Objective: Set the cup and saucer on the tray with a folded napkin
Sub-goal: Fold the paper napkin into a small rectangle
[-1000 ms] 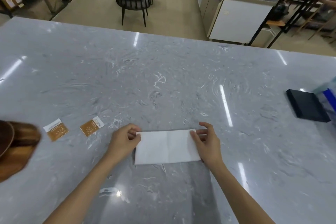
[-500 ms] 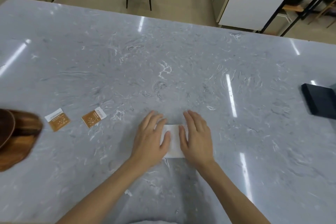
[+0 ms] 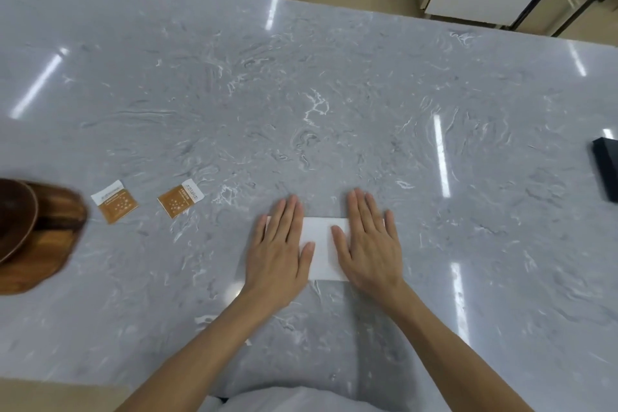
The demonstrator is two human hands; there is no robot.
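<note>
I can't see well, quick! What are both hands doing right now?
Left hand: open, pressed flat on the napkin.
Right hand: open, pressed flat on the napkin too.

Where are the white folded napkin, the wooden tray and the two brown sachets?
White folded paper napkin (image 3: 322,249): head view, bare strip between the hands.
Brown wooden tray (image 3: 43,251): head view, near right corner.
Two brown paper sachets (image 3: 114,201) (image 3: 180,198): head view, centre of each.

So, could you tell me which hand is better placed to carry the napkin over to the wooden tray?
Left hand: it rests flat on the napkin, nearer the tray.
</note>
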